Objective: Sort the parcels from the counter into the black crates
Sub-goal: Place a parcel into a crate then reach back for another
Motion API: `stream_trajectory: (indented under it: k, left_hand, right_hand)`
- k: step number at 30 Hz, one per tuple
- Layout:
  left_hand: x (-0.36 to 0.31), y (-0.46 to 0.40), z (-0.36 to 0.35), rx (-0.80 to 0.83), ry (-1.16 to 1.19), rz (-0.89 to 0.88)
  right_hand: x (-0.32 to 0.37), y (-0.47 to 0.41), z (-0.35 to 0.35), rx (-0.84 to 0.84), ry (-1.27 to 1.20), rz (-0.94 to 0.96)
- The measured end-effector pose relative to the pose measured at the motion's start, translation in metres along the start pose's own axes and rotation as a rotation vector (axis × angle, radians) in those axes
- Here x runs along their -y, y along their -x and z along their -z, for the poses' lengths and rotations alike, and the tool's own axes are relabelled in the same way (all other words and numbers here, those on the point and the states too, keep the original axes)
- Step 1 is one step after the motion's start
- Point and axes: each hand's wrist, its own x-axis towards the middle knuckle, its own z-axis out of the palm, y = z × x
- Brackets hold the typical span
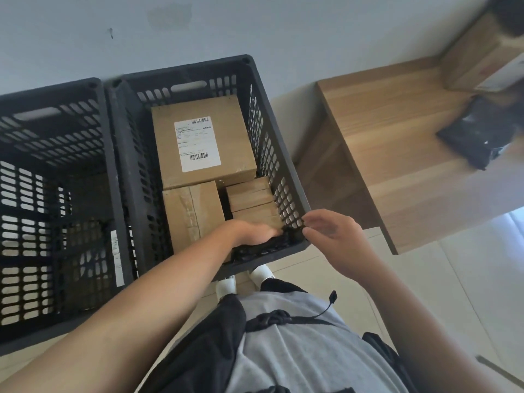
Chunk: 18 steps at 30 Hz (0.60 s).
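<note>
head view: left hand (256, 232) fingertips hidden behind crate (286, 154) rim.

Soft, even daylight; faint shadows. Wide-angle bending at edges. Motion blur on counter (397, 143) and its parcels at right; centre reasonably sharp.

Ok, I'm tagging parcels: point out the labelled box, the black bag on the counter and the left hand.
labelled box (202, 141), head view, white label.
black bag (476, 137), head view, middle.
left hand (255, 232), head view, back of hand.

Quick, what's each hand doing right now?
Left hand: open, pressing flat on a black parcel in the crate.
Right hand: open, loosely curled, holding nothing.
</note>
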Motion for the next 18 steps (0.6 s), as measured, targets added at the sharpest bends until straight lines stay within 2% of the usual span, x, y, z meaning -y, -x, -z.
stream_trajectory:
  k: [9,18]
  left_hand:
    - [-0.005,0.026,0.004,-0.008,0.213,0.012]
    - [-0.011,0.064,-0.011,-0.019,0.277,-0.221]
  right_hand:
    - [-0.022,0.026,-0.004,-0.048,-0.06,-0.062]
    - [-0.019,0.039,-0.007,-0.042,-0.032,-0.057]
